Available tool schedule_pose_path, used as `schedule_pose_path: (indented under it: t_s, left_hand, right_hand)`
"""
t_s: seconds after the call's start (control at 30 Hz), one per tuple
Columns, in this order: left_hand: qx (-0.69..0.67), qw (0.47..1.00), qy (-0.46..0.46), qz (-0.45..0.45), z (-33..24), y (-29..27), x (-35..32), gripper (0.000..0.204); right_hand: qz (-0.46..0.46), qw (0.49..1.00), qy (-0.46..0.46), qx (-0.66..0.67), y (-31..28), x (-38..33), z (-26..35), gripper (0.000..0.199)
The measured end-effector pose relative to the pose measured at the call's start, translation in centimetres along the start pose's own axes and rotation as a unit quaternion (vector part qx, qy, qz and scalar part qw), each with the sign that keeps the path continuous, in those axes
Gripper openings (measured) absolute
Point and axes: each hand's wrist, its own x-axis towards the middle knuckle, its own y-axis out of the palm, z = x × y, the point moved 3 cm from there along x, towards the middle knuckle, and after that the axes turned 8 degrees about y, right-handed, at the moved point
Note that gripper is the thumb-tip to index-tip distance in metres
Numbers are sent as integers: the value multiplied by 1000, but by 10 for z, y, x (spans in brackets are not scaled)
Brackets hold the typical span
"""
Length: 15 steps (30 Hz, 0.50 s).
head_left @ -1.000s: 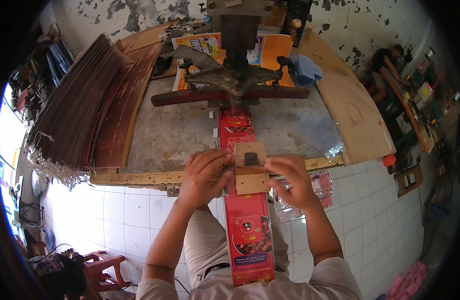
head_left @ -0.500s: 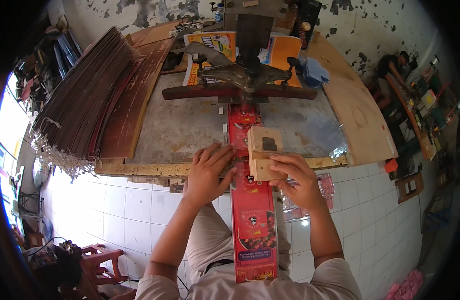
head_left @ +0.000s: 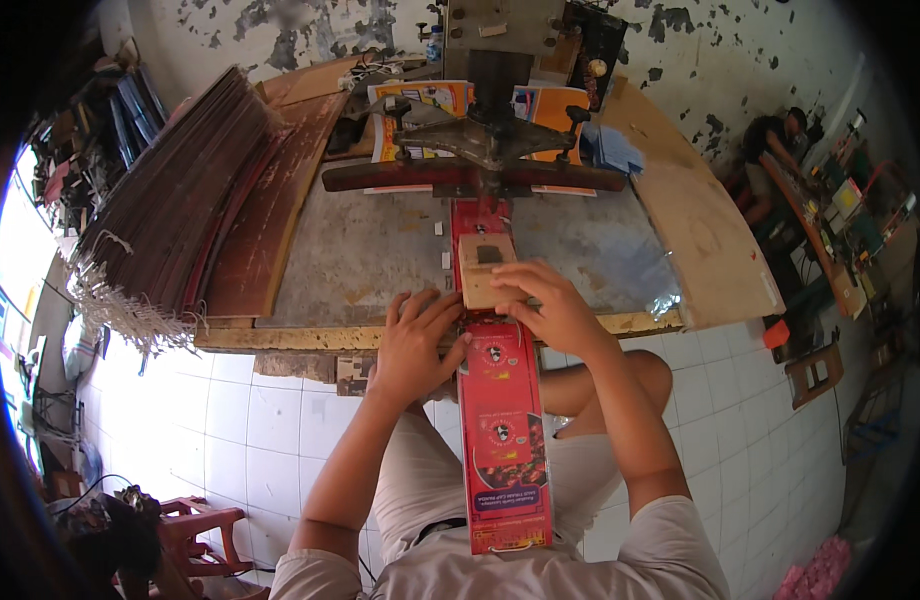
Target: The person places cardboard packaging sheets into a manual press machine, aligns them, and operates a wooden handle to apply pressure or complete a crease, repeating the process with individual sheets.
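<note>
The right hand grasps the wooden block upon the red strip; the left hand, fingers spread and unclenched, rests at the strip's left edge. Uneven pushing could turn the strip crooked beneath the press crossing its far part.

Block on strip, press bar behind, sheet stack at left of tabletop, board at right

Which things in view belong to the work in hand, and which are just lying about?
In use, judging by the hands:
wooden block, in right hand
red printed strip, beside left hand
press, strip reaching under it
worktable

Apparently lying about:
stack of dark sheets
red stool
pink bundle
</note>
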Motion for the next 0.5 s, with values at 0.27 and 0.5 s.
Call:
schedule_pose_path:
  t_s: [0.27,0.5]
  left_hand:
    - [-12,1000,-5,0,-1,0,3,49]
    - [-18,1000,-16,7,-2,-1,2,49]
  right_hand:
    - [-29,998,15,-48,15,47,-39,37]
    - [-42,998,-10,-48,18,44,-43,36]
